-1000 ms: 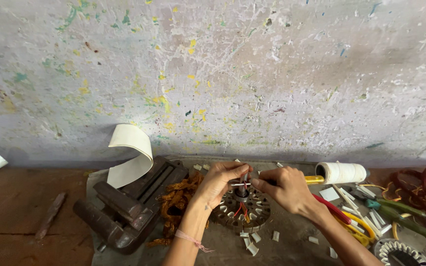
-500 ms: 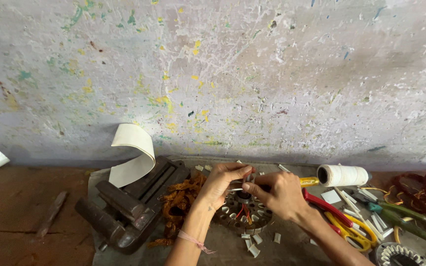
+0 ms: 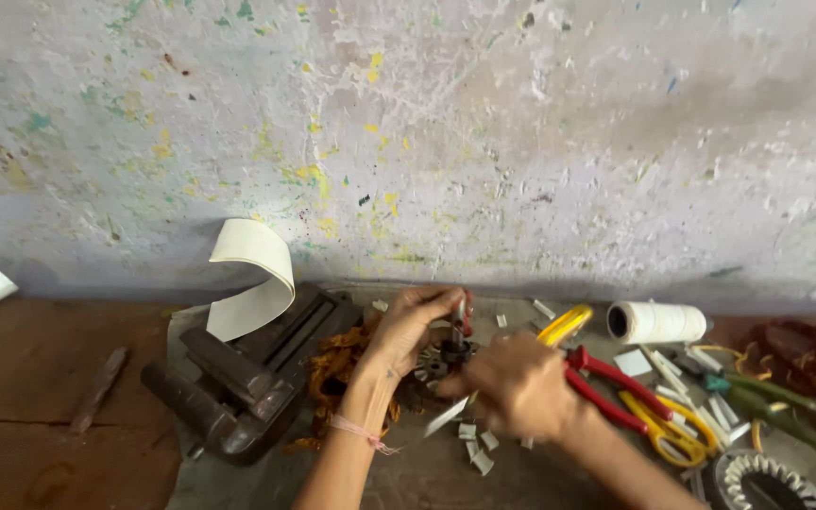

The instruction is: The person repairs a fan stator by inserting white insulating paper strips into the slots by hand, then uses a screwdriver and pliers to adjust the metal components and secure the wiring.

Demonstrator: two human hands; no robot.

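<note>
Left hand [image 3: 415,326] pinches a small tool over the round motor core [image 3: 441,364] — right hand [image 3: 517,387], blurred, grips a white strip [image 3: 448,416] on the counter [image 3: 40,397].

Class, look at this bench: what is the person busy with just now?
A person works with both hands over a small round slotted motor core on a bench. The left hand pinches a thin piece above it; the right hand is close beside, blurred. A dark vise, red pliers and a spool of white thread lie around.
</note>
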